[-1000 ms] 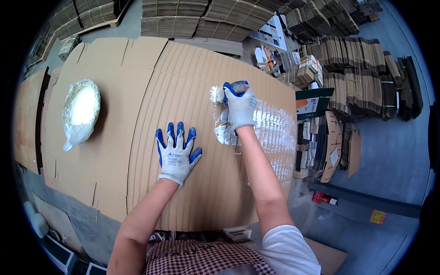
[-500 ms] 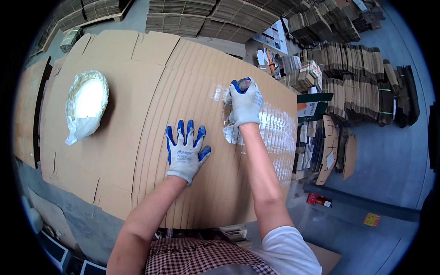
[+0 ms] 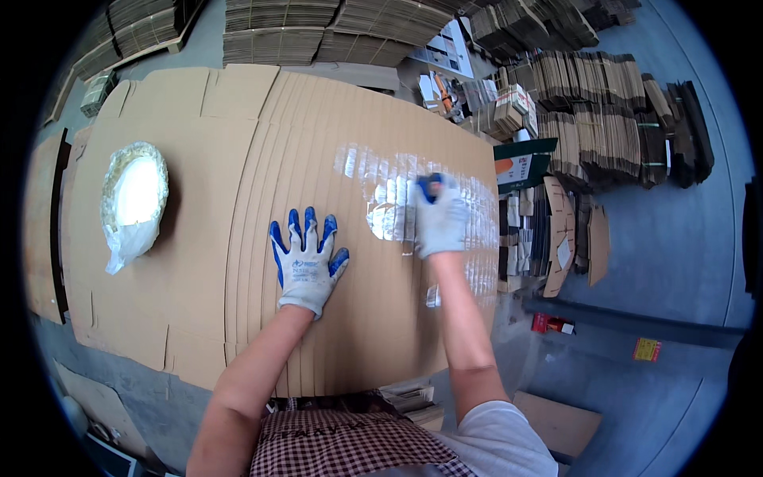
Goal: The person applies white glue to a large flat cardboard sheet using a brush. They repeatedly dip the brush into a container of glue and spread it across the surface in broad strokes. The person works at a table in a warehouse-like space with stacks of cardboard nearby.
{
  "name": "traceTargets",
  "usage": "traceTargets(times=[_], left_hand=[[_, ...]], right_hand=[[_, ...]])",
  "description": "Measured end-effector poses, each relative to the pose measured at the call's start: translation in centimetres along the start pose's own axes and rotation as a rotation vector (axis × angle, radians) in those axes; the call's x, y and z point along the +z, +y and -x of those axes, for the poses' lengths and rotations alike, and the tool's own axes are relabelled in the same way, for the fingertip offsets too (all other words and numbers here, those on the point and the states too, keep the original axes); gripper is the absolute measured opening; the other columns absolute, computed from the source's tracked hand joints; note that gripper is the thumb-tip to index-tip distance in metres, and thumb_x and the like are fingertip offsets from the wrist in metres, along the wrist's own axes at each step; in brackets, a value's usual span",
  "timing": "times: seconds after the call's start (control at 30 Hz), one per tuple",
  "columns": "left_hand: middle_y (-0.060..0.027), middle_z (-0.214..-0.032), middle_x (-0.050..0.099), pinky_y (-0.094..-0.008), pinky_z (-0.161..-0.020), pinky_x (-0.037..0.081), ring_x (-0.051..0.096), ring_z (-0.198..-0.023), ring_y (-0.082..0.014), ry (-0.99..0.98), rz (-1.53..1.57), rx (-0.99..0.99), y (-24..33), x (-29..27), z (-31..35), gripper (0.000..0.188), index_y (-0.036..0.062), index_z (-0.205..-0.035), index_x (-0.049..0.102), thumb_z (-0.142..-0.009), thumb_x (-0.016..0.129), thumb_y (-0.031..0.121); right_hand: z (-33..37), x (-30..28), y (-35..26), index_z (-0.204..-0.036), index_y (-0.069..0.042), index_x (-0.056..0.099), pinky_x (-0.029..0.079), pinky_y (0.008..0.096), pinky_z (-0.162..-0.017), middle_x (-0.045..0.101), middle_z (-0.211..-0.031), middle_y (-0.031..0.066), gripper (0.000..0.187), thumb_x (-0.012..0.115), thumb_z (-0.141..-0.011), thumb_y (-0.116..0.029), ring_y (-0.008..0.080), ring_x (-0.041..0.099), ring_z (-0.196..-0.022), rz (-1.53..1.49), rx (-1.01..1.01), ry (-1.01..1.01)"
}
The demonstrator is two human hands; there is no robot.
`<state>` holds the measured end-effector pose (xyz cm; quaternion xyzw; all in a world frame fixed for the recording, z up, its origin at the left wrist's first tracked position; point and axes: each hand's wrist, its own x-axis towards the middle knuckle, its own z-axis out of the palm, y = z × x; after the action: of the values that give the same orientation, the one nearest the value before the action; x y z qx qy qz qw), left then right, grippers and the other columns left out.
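Observation:
Fanned sheets of brown cardboard [image 3: 318, 350] lie overlapped before me, their edges stepped in close rows. My left hand [image 3: 306, 266], in a white glove with blue palm and fingertips, rests flat on them with fingers spread. Over the wet white streaks [image 3: 389, 208] on the right side, my right hand [image 3: 441, 215], gloved alike, is closed in a fist. It is smeared by motion; only a small reddish-brown end of what it holds shows at the top. To the left, a crusted bowl [image 3: 135, 195] of white liquid stands on the cardboard, with a plastic sheet hanging over its rim.
Tied cardboard stacks [image 3: 274, 44] stand beyond the far edge, and more cardboard bundles [image 3: 584, 83] fill the far right. A dark green box [image 3: 524, 163] sits by the right edge. Below right, a dark bar [image 3: 636, 322] crosses the grey floor.
My right hand has moved nearer to me and slightly right across the cardboard. More white streaks show where it was. My left hand stays flat; the whole view has shifted a little.

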<state>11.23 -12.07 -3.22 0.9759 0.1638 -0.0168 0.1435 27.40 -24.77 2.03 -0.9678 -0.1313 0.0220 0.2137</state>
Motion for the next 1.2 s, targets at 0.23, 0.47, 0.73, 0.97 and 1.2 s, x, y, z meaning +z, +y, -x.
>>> traceTargets(times=[0.23, 0.47, 0.73, 0.97, 1.2], left_hand=[[-0.0155, -0.137, 0.025, -0.0542, -0.102, 0.002, 0.014, -0.129, -0.0346, -0.021, -0.031, 0.008, 0.4, -0.2, -0.2, 0.056, 0.0168, -0.131, 0.033, -0.083, 0.042, 0.045], [-0.0151, -0.139, 0.021, -0.0519, -0.103, -0.001, 0.011, -0.130, -0.0331, -0.054, -0.082, -0.003, 0.3, -0.1, 0.0, 0.057, 0.0161, -0.132, 0.031, -0.084, 0.041, 0.045], [-0.0145, -0.139, 0.020, -0.0516, -0.103, 0.000, 0.011, -0.130, -0.0335, -0.035, -0.160, 0.006, 0.6, -0.1, -0.1, 0.058, 0.0176, -0.133, 0.029, -0.083, 0.044, 0.044], [-0.0145, -0.140, 0.019, -0.0490, -0.104, 0.001, 0.012, -0.130, -0.0322, 0.017, -0.221, 0.005, 0.2, 0.2, -0.2, 0.057, 0.0175, -0.132, 0.031, -0.082, 0.047, 0.041], [-0.0135, -0.140, 0.019, -0.0472, -0.104, 0.001, 0.013, -0.130, -0.0315, 0.019, -0.276, 0.003, 0.5, 0.2, -0.1, 0.057, 0.0185, -0.133, 0.030, -0.083, 0.046, 0.041]], right_hand=[[2.7, 3.9, 0.5, -0.105, -0.007, 0.048, 0.045, 0.0374, -0.076, 0.051, -0.108, 0.0121, 0.036, 0.059, -0.074, -0.022, 0.0289, 0.054, -0.091, 0.380, -0.204, -0.047], [9.9, -0.6, 0.8, -0.098, -0.006, 0.051, 0.045, 0.0393, -0.070, 0.057, -0.090, 0.0169, 0.032, 0.063, -0.073, -0.023, 0.0331, 0.056, -0.080, -0.024, -0.087, -0.034], [10.4, -2.2, 9.7, -0.089, -0.006, 0.053, 0.044, 0.0397, -0.066, 0.056, -0.088, 0.0155, 0.024, 0.059, -0.074, -0.023, 0.0295, 0.056, -0.075, 0.109, 0.272, 0.068], [13.6, -0.4, 5.6, -0.092, -0.006, 0.052, 0.044, 0.0379, -0.071, 0.055, -0.088, 0.0152, 0.024, 0.059, -0.072, -0.017, 0.0307, 0.055, -0.083, 0.103, -0.278, -0.009], [8.1, -3.8, 15.7, -0.092, -0.007, 0.052, 0.044, 0.0397, -0.071, 0.055, -0.090, 0.0151, 0.024, 0.058, -0.073, -0.020, 0.0318, 0.055, -0.082, 0.138, 0.248, 0.084]])
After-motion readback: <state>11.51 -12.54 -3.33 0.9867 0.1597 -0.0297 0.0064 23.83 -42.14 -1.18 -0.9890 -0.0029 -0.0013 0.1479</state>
